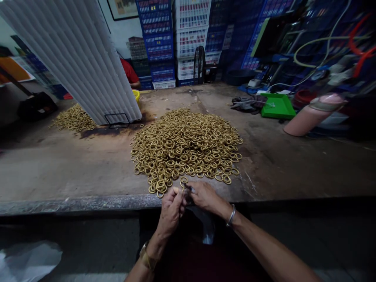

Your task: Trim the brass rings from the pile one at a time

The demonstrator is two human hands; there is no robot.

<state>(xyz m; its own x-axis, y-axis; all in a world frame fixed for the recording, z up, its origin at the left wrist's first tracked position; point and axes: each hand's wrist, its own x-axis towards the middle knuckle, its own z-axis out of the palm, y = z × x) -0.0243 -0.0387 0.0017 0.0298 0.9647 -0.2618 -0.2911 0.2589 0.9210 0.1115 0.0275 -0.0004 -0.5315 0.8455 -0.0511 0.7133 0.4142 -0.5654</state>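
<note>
A broad heap of gold-coloured metal rings (188, 137) lies on the worktable, its near side just beyond both hands. My left hand (171, 207) is closed, thumb and fingers pinched together at the table's front edge. Against it my right hand (207, 197) is closed too, with something dark at its fingertips that is too small and shadowed to name. One gold-coloured ring (184, 180) shows right at the fingertips between the hands; whether it is gripped or lies on the table I cannot tell. Fingers hide whatever is pinched between them.
A tall corrugated grey panel (79, 55) leans across the left, beside a smaller ring pile (75, 118). Behind it shows a person's red sleeve (129, 72). At right are a green tray (277, 105) and a pink bottle (311, 115). Stacked crates (158, 43) stand behind.
</note>
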